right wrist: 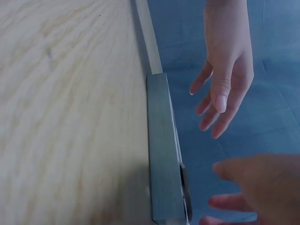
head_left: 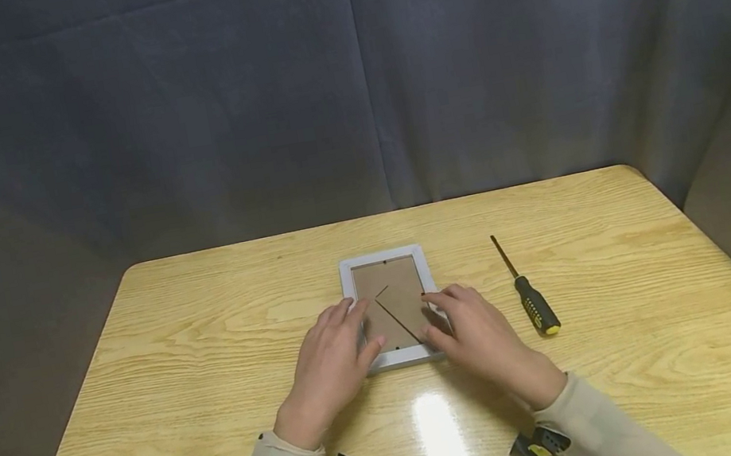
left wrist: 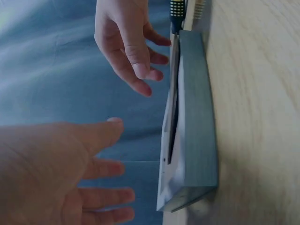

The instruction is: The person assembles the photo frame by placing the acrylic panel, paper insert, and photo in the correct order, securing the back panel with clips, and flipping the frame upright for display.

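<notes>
A white picture frame (head_left: pixel 394 292) lies face down on the middle of the wooden table (head_left: pixel 210 343), its brown backing board and folded stand facing up. My left hand (head_left: pixel 333 356) hovers over the frame's left edge and my right hand (head_left: pixel 473 329) over its right edge. Both have spread, relaxed fingers and hold nothing. In the left wrist view the frame (left wrist: pixel 194 122) shows edge-on, with the left hand (left wrist: pixel 61 173) and right hand (left wrist: pixel 129 42) a little off its back. The right wrist view shows the same gap between the frame (right wrist: pixel 161 150), the right hand (right wrist: pixel 262 187) and the left hand (right wrist: pixel 226 70).
A screwdriver (head_left: pixel 528 291) with a black and yellow handle lies on the table to the right of the frame, tip pointing away from me. A grey curtain (head_left: pixel 341 79) hangs behind the table. Bare tabletop lies to the left and near me.
</notes>
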### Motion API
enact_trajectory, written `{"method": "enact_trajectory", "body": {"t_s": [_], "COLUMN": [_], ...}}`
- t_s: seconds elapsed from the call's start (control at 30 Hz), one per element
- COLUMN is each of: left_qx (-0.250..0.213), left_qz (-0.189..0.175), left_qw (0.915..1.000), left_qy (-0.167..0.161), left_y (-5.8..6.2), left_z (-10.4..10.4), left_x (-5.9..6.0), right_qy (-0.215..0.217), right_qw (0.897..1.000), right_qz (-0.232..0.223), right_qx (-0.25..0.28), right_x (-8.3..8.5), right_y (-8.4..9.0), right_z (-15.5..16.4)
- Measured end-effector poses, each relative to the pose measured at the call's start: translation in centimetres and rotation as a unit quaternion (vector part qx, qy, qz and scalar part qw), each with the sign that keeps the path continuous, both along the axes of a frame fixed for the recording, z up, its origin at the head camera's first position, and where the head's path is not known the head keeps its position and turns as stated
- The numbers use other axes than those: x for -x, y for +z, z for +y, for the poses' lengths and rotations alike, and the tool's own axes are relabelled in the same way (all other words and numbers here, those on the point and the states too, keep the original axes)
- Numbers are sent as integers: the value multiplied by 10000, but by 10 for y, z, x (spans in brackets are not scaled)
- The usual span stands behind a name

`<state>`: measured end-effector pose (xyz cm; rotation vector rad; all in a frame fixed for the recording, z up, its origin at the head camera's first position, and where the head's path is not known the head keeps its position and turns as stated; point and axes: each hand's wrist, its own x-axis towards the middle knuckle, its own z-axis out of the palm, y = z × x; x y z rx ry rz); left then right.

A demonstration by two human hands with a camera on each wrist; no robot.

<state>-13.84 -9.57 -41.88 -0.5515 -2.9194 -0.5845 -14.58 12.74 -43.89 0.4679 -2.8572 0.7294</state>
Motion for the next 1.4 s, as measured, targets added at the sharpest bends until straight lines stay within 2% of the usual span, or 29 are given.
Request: {"method": "enact_trajectory", "body": {"t_s": [0.2,0.33,0.5,0.77,1.0,1.17,1.27,1.4], "left_qx": [147,88,4,-150,-732,-1262,-1700,-2444], "left_qz": [-21,-310,-627,-925,-638,-628,-651,-722], "left_qw": [9992,9980,9965,9936,9929,9871,9801,9635], "left_qy": [369,537,552,630,685,765,792,824], "left_y": [-9,-13,-16,-19,-20,-20,-18,-18], "left_z": [0,0,3,5,7,8,7,6], "left_x": [2,2,3,3,4,8,10,14], "right_qy": [-199,-198,-236,-195,-231,-262,-274,-250], "right_qw": [9994,9985,9967,9969,9966,9951,9942,9919], "right_qz": [-273,-510,-773,-769,-786,-914,-958,-1103], "right_qx": [-54,-38,-38,3,62,267,401,569], "right_x": [1,3,4,3,3,3,4,5], "right_y": [-5,-6,-9,-11,-11,-9,-9,-9], "right_z": [0,1,1,0,-4,-4,-3,-1]}}
